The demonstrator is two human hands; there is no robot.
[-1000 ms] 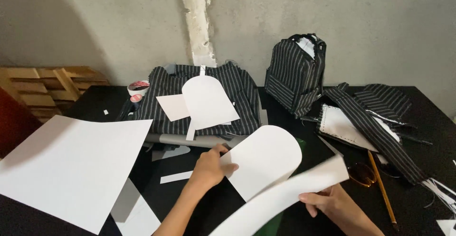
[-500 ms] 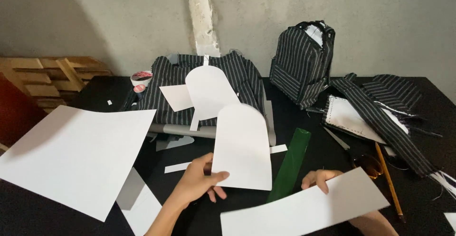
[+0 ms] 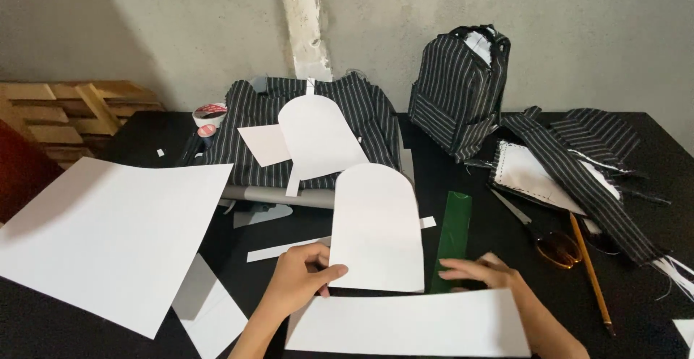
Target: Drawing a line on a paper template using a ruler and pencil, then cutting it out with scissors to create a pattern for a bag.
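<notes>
On a black table, my left hand (image 3: 298, 281) pinches the lower left corner of a white arch-shaped paper pattern (image 3: 377, 226) lying flat. A long white paper strip (image 3: 408, 324) lies across the near edge of the table, just below that pattern. My right hand (image 3: 486, 273) rests with fingers flat on the strip's upper right edge and on the lower end of a dark green ruler (image 3: 451, 234). The ruler lies upright next to the arch pattern's right side.
A large white sheet (image 3: 108, 232) lies at left, paper offcuts (image 3: 213, 308) below it. Striped fabric (image 3: 311, 124) with a second arch pattern (image 3: 318, 136) sits at the back. A striped backpack (image 3: 457, 91), scissors (image 3: 538, 232), a pencil (image 3: 589, 272), tape roll (image 3: 210, 114) and fabric pieces (image 3: 578, 160) lie around.
The arch pattern has swung upright and been laid flat on the table. The long strip has been brought down and laid level at the near edge. My hands have moved closer together.
</notes>
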